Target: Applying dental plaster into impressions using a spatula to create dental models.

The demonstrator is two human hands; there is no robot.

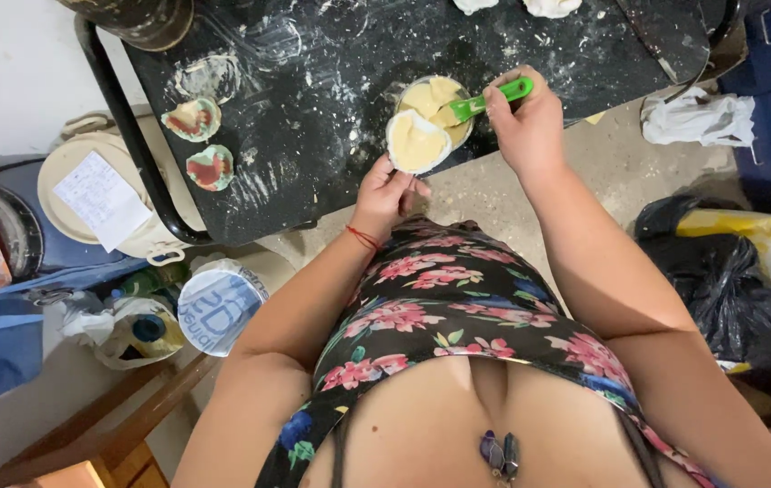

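Note:
My left hand (pixel 387 192) pinches the near edge of a round dough disc (pixel 416 141) covered in pale yellow filling, held over the front edge of a black floured table (pixel 313 145). My right hand (pixel 524 119) grips a green-handled spatula (pixel 492 98) whose tip dips into a clear container (pixel 438 101) of the same yellow filling, just behind the disc.
Two filled discs with red and green topping (pixel 193 118) (pixel 210 167) lie on the table's left part, a bare disc (pixel 208 76) behind them. White dough lumps (pixel 551 7) sit at the far edge. Buckets with lids (pixel 87 190), bags and a black sack (pixel 728 289) crowd the floor.

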